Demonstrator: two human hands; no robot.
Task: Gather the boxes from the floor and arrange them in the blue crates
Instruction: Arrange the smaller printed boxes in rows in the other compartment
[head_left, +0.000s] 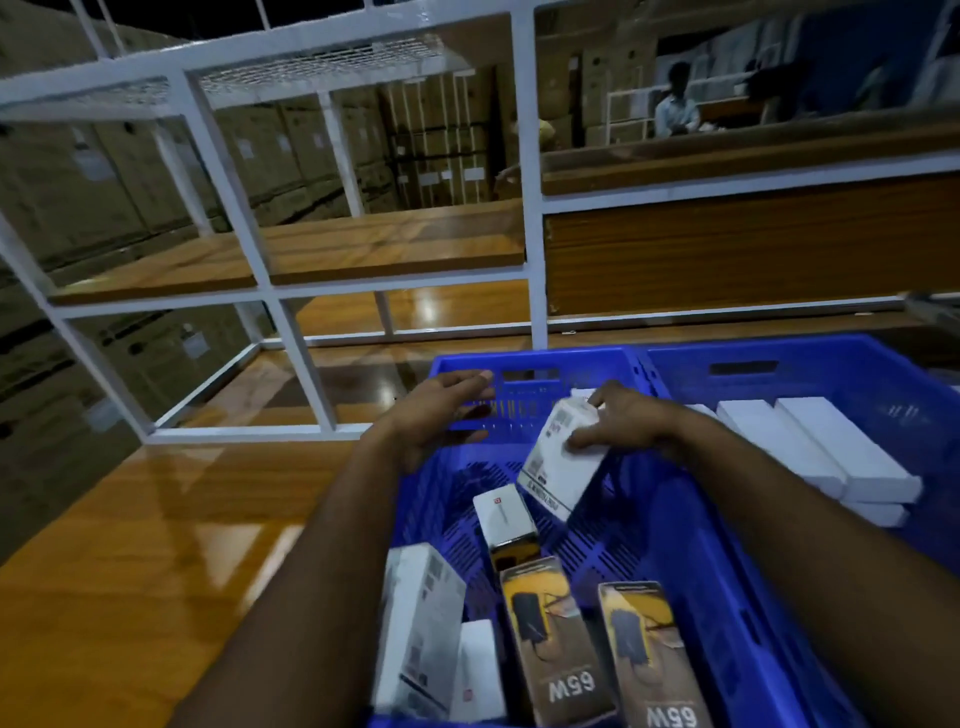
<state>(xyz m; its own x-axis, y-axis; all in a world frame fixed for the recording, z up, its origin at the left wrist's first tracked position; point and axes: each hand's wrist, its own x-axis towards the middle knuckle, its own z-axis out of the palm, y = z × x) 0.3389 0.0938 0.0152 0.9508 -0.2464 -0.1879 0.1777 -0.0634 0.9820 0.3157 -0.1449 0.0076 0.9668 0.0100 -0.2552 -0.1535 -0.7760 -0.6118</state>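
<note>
crate, boxes inside, right hand gripping white box

White shelving frame over wood floor (glossy).

Readable text, as I see it: "65W", upside down, on the left yellow-and-black box in the blue crate; the same "65W" on the right yellow-and-black box. Print on the white box I cannot make out.
</note>
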